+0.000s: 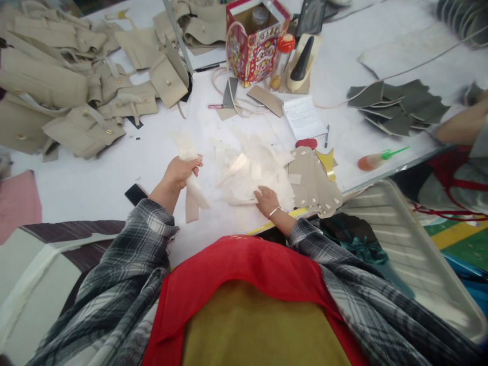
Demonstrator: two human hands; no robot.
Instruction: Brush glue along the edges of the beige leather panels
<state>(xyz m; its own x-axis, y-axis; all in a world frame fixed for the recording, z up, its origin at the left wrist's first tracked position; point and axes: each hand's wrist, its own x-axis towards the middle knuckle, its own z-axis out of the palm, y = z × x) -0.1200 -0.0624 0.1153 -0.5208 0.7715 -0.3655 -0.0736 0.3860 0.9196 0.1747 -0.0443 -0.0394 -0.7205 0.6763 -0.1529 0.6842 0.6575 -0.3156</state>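
Note:
My left hand (182, 172) is closed around a bunch of pale, translucent strips (196, 192), which stick out above and below the fist. A tan strip (192, 207) hangs at the bottom of the bunch. On the white table, a loose heap of whitish, thin paper-like pieces (251, 168) lies between my hands. My right hand (267, 200) rests at the heap's near right edge, fingers spread and slightly bent on the pieces. Just right of it lie fanned-out beige cut pieces (314, 180) with small white spots.
Beige pouches (76, 91) pile up at the left. A red patterned box (257, 51), a tape dispenser (303, 63) and a notepad (305, 117) stand behind. Dark grey pieces (400, 107) lie right, near another person's arm (463, 124). A plastic crate (404, 244) is below.

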